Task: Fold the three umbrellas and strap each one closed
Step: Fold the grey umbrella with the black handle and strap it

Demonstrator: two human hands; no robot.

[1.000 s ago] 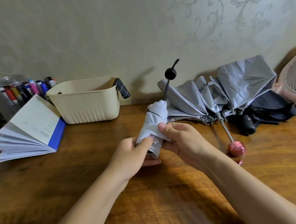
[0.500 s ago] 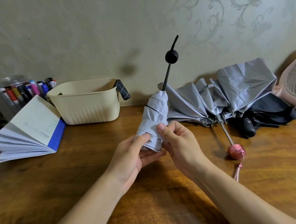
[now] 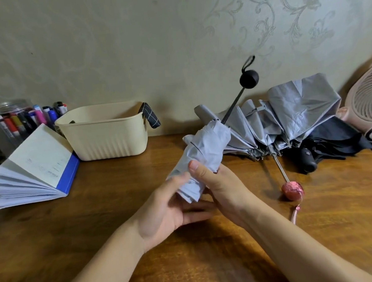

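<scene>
Head view: the right hand (image 3: 222,186) grips the pale grey umbrella (image 3: 205,152), thumb pinning its soft, crumpled folds, probably to keep them gathered for strapping. The left hand (image 3: 174,207) lies open beneath, fingers straight, cradling the bundle. Beyond the right hand, a silvery umbrella (image 3: 288,117) and a black umbrella (image 3: 333,140) lie loose.

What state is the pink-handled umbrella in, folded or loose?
Loose, not folded. The pink-handled umbrella lies on the table, silver canopy bunched and flared, shaft extended; no strap visibly wraps it.
</scene>
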